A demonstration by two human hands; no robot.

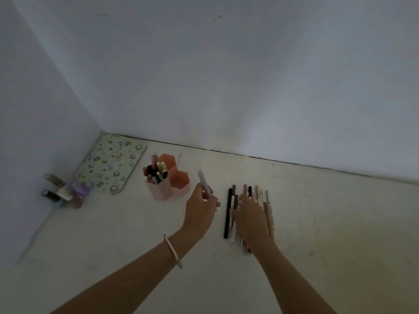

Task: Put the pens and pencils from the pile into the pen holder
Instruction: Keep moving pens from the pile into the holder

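A thin silver bangle [172,251] circles the wrist of the person's left hand [200,210], raised above the pale bench [328,223]. Its grip is curled round the lower end of a white marker pen [203,181], which points up and away. The right hand [250,219] lies on the pile of black, pink and wooden pens and pencils [227,214], fingers stretched out, grip loose. The pink hexagonal three-cell plastic pen holder [163,189], several pens in its front-left cell, stands left of both hands. A floral mat [111,163] and small bottles [64,192] fill the corner.
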